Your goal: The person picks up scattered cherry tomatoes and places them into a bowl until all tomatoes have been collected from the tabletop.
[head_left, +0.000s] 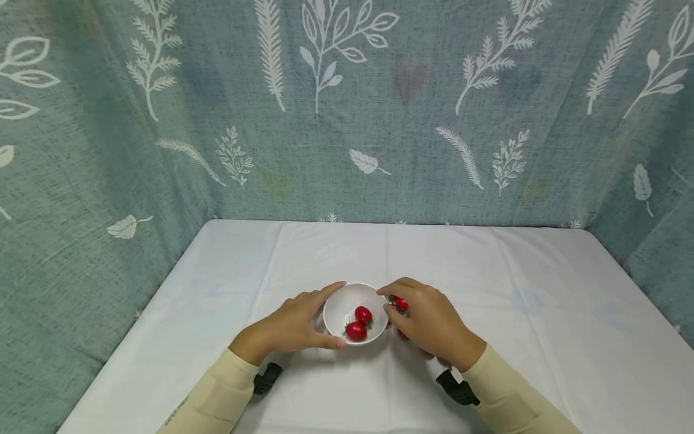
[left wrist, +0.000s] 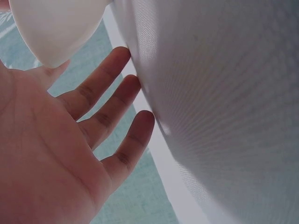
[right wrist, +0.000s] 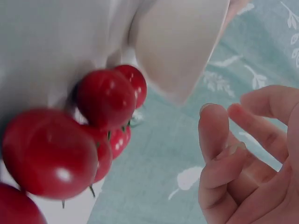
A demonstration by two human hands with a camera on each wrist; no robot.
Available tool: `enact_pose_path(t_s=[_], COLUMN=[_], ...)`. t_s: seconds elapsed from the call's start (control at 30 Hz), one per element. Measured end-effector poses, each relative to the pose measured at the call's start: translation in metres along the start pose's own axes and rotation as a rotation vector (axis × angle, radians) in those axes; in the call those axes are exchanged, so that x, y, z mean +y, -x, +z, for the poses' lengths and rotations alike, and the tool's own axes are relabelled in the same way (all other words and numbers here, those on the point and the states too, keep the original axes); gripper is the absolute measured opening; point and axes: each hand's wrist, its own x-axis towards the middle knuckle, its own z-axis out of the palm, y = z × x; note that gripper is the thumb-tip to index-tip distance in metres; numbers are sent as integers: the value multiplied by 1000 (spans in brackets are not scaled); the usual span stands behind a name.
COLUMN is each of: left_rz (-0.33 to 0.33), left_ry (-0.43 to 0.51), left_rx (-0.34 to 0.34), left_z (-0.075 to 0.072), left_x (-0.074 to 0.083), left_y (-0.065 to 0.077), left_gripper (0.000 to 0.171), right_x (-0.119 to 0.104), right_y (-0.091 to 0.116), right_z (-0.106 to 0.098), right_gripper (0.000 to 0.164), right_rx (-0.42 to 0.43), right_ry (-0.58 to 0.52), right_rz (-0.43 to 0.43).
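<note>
A white bowl (head_left: 346, 301) stands on the white cloth in the head view, with two small red tomatoes (head_left: 356, 331) inside it. My left hand (head_left: 290, 325) holds the bowl from the left, index finger and thumb on opposite sides of its rim. Its other fingers (left wrist: 105, 116) stay spread and relaxed in the left wrist view. At the bowl's right rim is my right hand (head_left: 431, 316), fingers loosely bent, with nothing seen between finger and thumb. Several cherry tomatoes (right wrist: 107, 98) lie beside the bowl under the right hand, partly hidden by it in the head view.
White cloth (head_left: 488, 289) covers the table, with fold lines across it. A green-blue curtain (head_left: 347, 132) with white leaf prints hangs behind the table and along both sides. Black wrist straps (head_left: 458, 389) sit below both forearms.
</note>
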Motion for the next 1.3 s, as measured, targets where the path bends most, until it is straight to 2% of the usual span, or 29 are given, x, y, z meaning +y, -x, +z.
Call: enact_pose_path(t_s=[0.17, 0.43, 0.57, 0.77, 0.97, 1.1, 1.3], left_rz=[0, 3, 3, 8, 6, 3, -5], left_ry=[3, -4, -3, -4, -10, -5, -8], left_rx=[-1, -2, -3, -5, 1, -2, 7], left_z=[0, 0, 1, 3, 3, 3, 2], left_x=[0, 2, 2, 1, 0, 0, -2], left_y=[0, 0, 0, 1, 1, 1, 0], left_gripper=[108, 108, 108, 108, 108, 108, 108], right_x=[10, 25, 31, 41, 48, 50, 53], right_y=[1, 3, 3, 4, 4, 4, 3], right_z=[-6, -12, -15, -24, -24, -21, -17], right_gripper=[25, 28, 27, 21, 30, 32, 27], right_rx=[11, -36, -107, -276, -417, -460, -472], right_ry=[-9, 31, 39, 21, -2, 7, 0], right_rz=[48, 136, 185, 296, 365, 381, 381])
